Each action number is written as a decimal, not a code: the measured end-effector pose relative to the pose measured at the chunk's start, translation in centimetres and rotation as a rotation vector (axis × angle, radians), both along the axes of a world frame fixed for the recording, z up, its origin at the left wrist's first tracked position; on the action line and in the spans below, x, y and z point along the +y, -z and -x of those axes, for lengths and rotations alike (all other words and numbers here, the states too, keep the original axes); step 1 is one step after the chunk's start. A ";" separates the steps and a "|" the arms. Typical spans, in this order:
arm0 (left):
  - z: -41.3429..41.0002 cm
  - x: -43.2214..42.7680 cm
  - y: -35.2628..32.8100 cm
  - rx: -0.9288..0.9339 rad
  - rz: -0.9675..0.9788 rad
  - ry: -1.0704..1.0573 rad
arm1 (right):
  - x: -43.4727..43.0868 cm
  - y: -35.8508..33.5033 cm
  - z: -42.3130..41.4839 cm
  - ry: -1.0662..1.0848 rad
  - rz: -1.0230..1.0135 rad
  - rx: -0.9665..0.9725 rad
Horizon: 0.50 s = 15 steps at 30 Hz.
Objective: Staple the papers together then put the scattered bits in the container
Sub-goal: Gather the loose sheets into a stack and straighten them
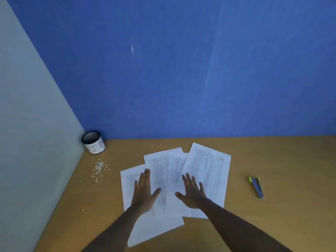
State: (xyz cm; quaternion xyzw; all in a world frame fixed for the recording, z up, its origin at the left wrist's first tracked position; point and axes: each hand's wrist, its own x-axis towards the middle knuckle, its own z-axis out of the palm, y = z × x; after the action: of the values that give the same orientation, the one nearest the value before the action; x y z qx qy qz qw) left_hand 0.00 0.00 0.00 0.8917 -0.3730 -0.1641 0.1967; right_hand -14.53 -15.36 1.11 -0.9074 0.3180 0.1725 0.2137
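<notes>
Two bare forearms come up from the bottom edge of the frame, one from lower left of centre, the other from lower right. Neither arm shows a sleeve, cuff, watch or strap anywhere along its visible length; both are uncovered right down to the frame edge. The left hand [143,192] and the right hand [192,192], at lower centre, are bare too: no gloves, no rings that can be made out. Fingers are long and slim; the nails look short, though the blur hides finer detail.
</notes>
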 end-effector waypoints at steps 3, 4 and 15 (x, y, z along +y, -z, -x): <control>1.2 0.6 1.3 0.008 -0.086 -0.005 | 1.1 1.8 0.3 0.026 -0.043 0.057; 1.7 0.9 1.8 0.007 -0.103 -0.002 | 1.6 2.3 0.6 0.039 -0.052 0.066; 3.3 2.4 4.8 -0.027 -0.243 0.122 | 3.5 5.4 1.9 0.048 0.053 -0.025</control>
State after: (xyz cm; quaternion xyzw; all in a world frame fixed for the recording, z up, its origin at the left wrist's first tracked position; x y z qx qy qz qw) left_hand -3.32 2.36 -4.80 0.8868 -0.4065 -0.2078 0.0721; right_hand -16.44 -11.86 -4.34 -0.9070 0.3413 0.1474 0.1978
